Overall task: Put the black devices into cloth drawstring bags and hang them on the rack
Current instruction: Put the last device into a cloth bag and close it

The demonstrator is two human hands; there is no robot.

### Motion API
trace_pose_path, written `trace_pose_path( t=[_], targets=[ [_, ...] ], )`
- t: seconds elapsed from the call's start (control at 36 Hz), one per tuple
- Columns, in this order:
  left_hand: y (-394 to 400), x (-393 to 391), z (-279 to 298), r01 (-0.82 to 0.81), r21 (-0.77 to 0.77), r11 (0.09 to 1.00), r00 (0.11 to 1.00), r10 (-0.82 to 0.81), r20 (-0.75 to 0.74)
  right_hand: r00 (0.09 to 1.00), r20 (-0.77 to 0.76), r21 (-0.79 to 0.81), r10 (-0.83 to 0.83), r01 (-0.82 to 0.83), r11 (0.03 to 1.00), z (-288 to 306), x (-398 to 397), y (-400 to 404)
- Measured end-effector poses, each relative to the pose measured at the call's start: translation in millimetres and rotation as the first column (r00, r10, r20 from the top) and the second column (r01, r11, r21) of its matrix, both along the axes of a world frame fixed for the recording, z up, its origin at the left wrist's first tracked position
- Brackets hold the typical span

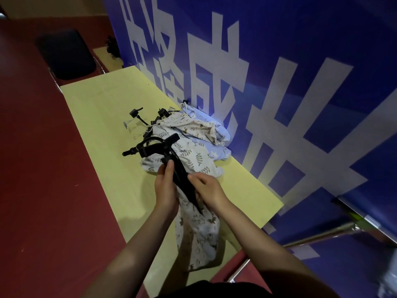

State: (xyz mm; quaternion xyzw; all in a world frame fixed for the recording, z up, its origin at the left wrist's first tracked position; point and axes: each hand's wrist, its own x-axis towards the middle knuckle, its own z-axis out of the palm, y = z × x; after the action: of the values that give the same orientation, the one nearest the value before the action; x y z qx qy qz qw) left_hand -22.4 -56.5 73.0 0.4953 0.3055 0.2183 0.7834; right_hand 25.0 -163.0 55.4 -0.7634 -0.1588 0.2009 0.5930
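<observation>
Hands (166, 188) (207, 189) grip black device (171, 164) above printed bag (197, 231), wrists angled inward.

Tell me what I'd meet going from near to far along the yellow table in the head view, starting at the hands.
Animal-print bag hanging from the hands → left hand and right hand on the black device → leaf-print bag → pile of cloth bags → small black devices → black chair.

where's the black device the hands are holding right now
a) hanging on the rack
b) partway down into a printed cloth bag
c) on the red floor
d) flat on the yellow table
b: the black device points lower end first into the printed cloth bag held at its mouth by the left hand and right hand.
</observation>
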Motion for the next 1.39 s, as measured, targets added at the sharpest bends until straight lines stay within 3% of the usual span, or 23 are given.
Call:
trace_pose_path(
  t=[0.08, 0.14, 0.22, 0.28, 0.33, 0.39, 0.44, 0.47, 0.53, 0.61, 0.72, 0.83, 0.94, 1.03, 1.08, 1.14, 1.19, 1.31, 1.39],
  targets=[
    [8, 3, 6, -0.032, -0.035, 0.999, 0.999, 0.033, 0.028, 0.967, 0.157, 0.037, -0.199, 0.195, 0.98, -9, 4, -13],
    [12, 6, 9, -0.034, -0.067, 0.997, 0.998, 0.037, 0.046, 0.966, 0.11, 0.0, -0.235, 0.236, 0.972, -17, 4, -24],
    [16, 8, 16, -0.029, -0.05, 0.998, 0.997, 0.033, 0.065, 0.99, -0.106, -0.163, -0.096, 0.078, 0.983, -28, 1, -35],
    [17, 9, 18, -0.028, -0.017, 0.999, 0.997, 0.029, 0.075, 0.991, -0.132, -0.266, -0.023, -0.013, 0.964, -32, -2, -37],
    [16, 10, 19, -0.02, -0.006, 1.0, 0.997, 0.02, 0.078, 1.0, -0.014, -0.363, 0.011, -0.015, 0.932, -33, -1, -37],
    [15, 9, 21, 0.009, 0.016, 1.0, 0.997, -0.01, 0.079, 0.963, 0.247, -0.426, 0.106, 0.01, 0.905, -33, 1, -39],
    [15, 8, 21, 0.032, 0.066, 0.997, 0.996, -0.038, 0.086, 0.799, 0.524, -0.456, 0.296, -0.031, 0.89, -32, 3, -41],
    [15, 7, 22, 0.035, 0.093, 0.995, 0.995, -0.044, 0.089, 0.709, 0.587, -0.489, 0.392, -0.075, 0.869, -31, 5, -42],
    [19, 7, 21, 0.03, 0.125, 0.992, 0.994, -0.042, 0.097, 0.619, 0.531, -0.627, 0.579, -0.172, 0.76, -25, 7, -42],
    [22, 6, 21, 0.042, 0.125, 0.991, 0.995, -0.053, 0.089, 0.573, 0.318, -0.787, 0.755, -0.284, 0.547, -20, 4, -43],
    [25, 1, 18, 0.091, 0.202, 0.975, 0.993, -0.103, 0.049, 0.577, 0.177, -0.774, 0.797, -0.418, 0.475, -16, -6, -38],
    [32, -5, 13, 0.126, 0.279, 0.952, 0.991, -0.135, 0.016, 0.677, 0.097, -0.689, 0.729, -0.483, 0.54, -7, -7, -32],
    [47, -10, 12, 0.158, 0.318, 0.935, 0.987, -0.157, -0.029, 0.766, 0.066, -0.516, 0.64, -0.523, 0.679, -2, -8, -32],
    [55, -12, 12, 0.165, 0.285, 0.944, 0.986, -0.153, -0.064, 0.875, 0.094, -0.352, 0.474, -0.416, 0.838, 6, -9, -32],
    [59, -12, 7, 0.186, 0.216, 0.959, 0.98, -0.166, -0.108, 0.955, 0.063, -0.195, 0.29, -0.273, 0.942, 14, -9, -30],
    [58, -15, 6, 0.246, 0.149, 0.958, 0.968, -0.234, -0.096, 0.986, 0.027, -0.077, 0.162, -0.16, 0.984, 21, -7, -26],
    [58, -15, 9, 0.282, 0.016, 0.959, 0.959, -0.281, -0.017, 0.99, 0.062, -0.039, 0.126, -0.124, 0.992, 27, -7, -19],
    [52, -17, 24, 0.266, -0.339, 0.902, 0.952, -0.191, 0.238, 0.965, 0.212, -0.059, 0.153, -0.144, 0.988, 31, -12, -5],
    [47, -19, 38, 0.32, -0.326, 0.889, 0.932, -0.233, 0.279, 0.947, 0.298, -0.021, 0.122, -0.121, 0.992, 36, -14, 3]
  ],
)
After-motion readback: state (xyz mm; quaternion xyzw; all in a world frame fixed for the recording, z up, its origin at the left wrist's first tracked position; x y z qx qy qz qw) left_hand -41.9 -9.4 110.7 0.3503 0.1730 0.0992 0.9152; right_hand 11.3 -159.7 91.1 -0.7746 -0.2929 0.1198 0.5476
